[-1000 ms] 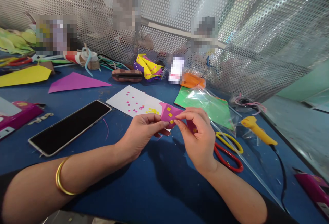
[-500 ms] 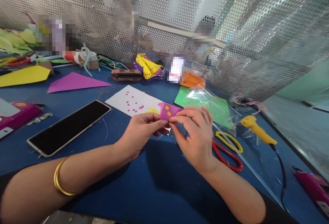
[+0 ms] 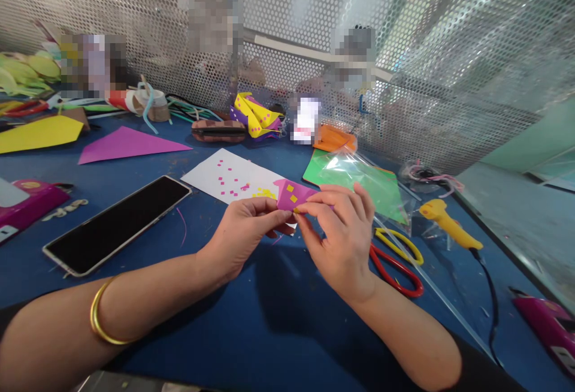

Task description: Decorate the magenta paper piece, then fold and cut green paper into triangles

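The left hand [image 3: 245, 230] is pinching one end of a small purple piece [image 3: 303, 190] between thumb and fingers, and the right hand [image 3: 344, 239] is pinching its near edge, where a yellow bit is just peeping out. The piece is overlapping the right end of the white sheet [image 3: 202, 173] in view. The person seems to be pressing a yellow square into place; the next move is probably calling for light, even pressure without creasing. The piece is looking like smooth, thin card (two matte yellow squares [image 3: 290, 188] are showing flat on it). Tiny pink squares [image 3: 229, 169] and clustered yellow scraps [image 3: 265, 193] are lying on the sheet; a glossy phone [image 3: 119, 224] is resting left of it.
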### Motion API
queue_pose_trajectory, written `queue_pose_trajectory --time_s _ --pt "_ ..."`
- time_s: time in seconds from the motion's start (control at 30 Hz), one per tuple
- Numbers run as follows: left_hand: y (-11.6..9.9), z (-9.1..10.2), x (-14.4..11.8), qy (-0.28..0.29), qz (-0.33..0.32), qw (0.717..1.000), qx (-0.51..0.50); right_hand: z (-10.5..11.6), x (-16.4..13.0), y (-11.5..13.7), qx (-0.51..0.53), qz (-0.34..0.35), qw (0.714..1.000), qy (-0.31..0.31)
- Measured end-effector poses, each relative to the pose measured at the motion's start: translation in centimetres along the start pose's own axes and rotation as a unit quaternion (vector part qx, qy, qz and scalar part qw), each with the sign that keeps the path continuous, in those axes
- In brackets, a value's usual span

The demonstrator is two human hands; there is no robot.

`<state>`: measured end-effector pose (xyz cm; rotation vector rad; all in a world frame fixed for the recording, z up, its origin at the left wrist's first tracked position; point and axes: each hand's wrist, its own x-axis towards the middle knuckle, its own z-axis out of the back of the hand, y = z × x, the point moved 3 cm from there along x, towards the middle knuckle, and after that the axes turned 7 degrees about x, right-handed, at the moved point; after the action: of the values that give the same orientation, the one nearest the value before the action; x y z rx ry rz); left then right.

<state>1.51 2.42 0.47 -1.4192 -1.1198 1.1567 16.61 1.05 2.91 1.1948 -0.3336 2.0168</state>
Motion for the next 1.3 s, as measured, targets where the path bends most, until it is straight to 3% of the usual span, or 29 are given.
queue_pose_trajectory --time_s 1.0,1.3 --pt "-0.2 -0.15 -0.16 -0.007 0.008 1.0 0.009 -0.1 -0.37 0.19 0.01 -0.029 0.999 0.015" --pt "-0.32 0.09 -0.09 -0.015 0.013 1.0 0.01 0.1 0.04 0.44 0.023 -0.008 1.0 0.004"
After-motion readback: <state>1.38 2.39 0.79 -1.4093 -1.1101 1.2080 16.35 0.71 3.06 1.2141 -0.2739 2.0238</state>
